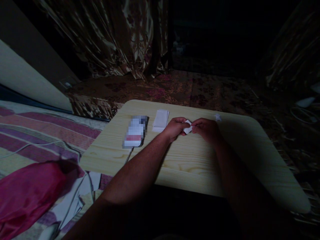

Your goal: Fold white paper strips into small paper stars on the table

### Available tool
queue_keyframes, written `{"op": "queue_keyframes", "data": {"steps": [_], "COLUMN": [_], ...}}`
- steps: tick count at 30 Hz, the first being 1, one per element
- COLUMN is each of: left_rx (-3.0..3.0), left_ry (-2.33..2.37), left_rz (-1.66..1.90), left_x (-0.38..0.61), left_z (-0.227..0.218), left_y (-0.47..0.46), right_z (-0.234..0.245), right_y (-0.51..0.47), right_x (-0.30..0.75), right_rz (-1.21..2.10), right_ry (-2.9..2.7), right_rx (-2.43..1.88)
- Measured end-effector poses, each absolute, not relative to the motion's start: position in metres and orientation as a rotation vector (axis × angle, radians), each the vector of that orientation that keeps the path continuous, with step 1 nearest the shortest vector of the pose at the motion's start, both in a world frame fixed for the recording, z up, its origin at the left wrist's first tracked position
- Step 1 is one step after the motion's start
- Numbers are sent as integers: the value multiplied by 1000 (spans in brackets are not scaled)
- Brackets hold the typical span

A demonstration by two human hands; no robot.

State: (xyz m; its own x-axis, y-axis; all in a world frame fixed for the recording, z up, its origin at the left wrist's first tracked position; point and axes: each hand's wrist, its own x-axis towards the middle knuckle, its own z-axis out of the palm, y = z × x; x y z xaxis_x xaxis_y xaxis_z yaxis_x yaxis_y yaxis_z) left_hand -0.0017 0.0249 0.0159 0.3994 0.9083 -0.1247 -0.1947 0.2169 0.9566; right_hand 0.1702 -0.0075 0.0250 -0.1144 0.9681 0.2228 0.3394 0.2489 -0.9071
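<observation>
Both hands meet over the middle of a light wooden table (190,160). My left hand (175,128) and my right hand (206,128) pinch a small piece of white paper (188,126) between their fingertips, one hand on each side. The paper is folded and held just above the tabletop. A small stack of white paper slips (160,119) lies just left of my left hand. A tiny folded white paper shape (217,117) rests on the table beyond my right hand.
A phone (135,132) with a cable lies on the table's left part. A striped mattress (37,130) with a red cloth (32,190) is at the left. Dark patterned curtains (112,36) and a carpet (187,88) lie behind the table.
</observation>
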Motion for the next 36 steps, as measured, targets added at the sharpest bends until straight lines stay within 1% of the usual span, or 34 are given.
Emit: {"op": "queue_keyframes", "data": {"steps": [8, 20, 28, 36], "left_rx": [1127, 1288, 1304, 1322], "left_ry": [811, 806, 743, 665], "left_rz": [844, 711, 642, 607], "left_x": [-2, -6, -9, -12], "left_z": [14, 17, 17, 20], "left_y": [25, 23, 25, 23], "right_z": [28, 34, 43, 41], "right_y": [-7, -10, -15, -13], "right_x": [175, 180, 178, 186], "right_rz": [924, 1100, 1110, 1281], "right_ry": [-1641, -1729, -1736, -1756], "right_rx": [-1230, -1167, -1149, -1074]}}
